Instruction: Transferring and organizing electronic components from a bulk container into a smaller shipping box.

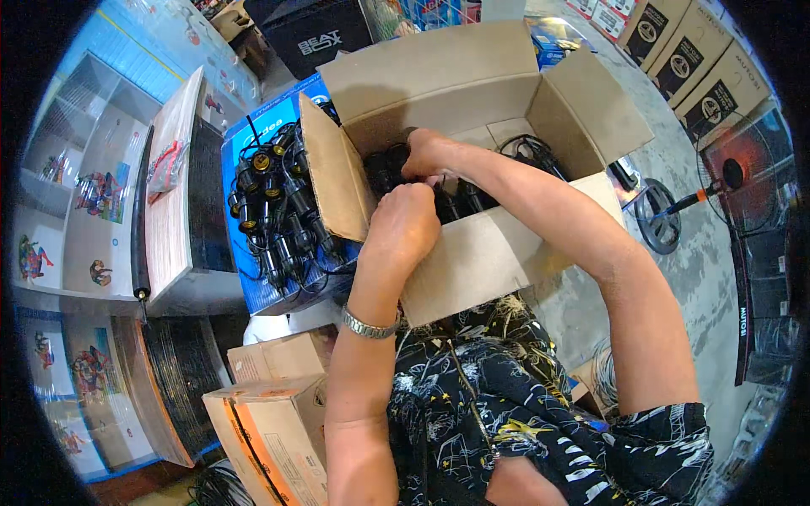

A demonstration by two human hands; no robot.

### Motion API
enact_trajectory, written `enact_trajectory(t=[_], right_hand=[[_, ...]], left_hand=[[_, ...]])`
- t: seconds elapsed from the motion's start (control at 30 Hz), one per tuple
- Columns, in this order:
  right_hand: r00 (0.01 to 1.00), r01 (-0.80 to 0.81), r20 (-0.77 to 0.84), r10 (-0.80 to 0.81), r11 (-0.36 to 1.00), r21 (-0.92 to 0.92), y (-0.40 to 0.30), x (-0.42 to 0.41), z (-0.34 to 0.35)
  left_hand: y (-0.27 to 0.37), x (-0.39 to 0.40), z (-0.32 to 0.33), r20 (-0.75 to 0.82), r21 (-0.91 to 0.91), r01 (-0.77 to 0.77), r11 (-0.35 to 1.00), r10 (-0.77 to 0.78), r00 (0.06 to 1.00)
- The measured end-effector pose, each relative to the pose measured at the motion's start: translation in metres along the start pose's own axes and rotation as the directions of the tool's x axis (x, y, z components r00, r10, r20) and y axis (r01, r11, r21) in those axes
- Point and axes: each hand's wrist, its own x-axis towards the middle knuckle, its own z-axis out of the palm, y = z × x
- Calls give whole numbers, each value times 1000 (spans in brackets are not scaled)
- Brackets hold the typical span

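An opened cardboard box [443, 63] stands before me with its flaps spread. Black light-bulb sockets [474, 196] on black cable lie inside it, and a loop of black cable [531, 150] rests at its right end. My left hand [405, 221], with a metal watch band at the wrist, is at the near left rim, its fingers curled downward. My right hand [430, 155] reaches into the box at the left, close beside the left hand, over dark sockets. What the fingers of either hand hold is hidden. More black sockets [272, 190] on cable lie heaped on a blue box [266, 303] at the left.
Taped cartons [272, 436] stand low at the left, near my left forearm. A white cabinet with a wooden-edged panel [171, 221] is farther left. On the right are a fan [734, 174], a black round base [658, 216] on the floor and a row of cartons [671, 57].
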Motion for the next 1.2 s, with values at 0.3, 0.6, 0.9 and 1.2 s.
enact_trajectory(t=[0.3, 0.6, 0.9, 1.2], right_hand=[[999, 3, 42, 4, 984, -176, -1, 5, 2], [997, 27, 71, -24, 998, -48, 0, 12, 2], [968, 35, 242, -64, 992, 122, 19, 36, 2], [967, 37, 243, -82, 982, 184, 15, 28, 1]], left_hand=[[-11, 10, 1, 140, -57, 56, 997, -47, 989], [1, -5, -11, -78, -140, -28, 990, 17, 997], [15, -63, -53, -526, -617, -303, 727, -94, 845], [0, -73, -43, -496, -675, -255, 692, -171, 851]])
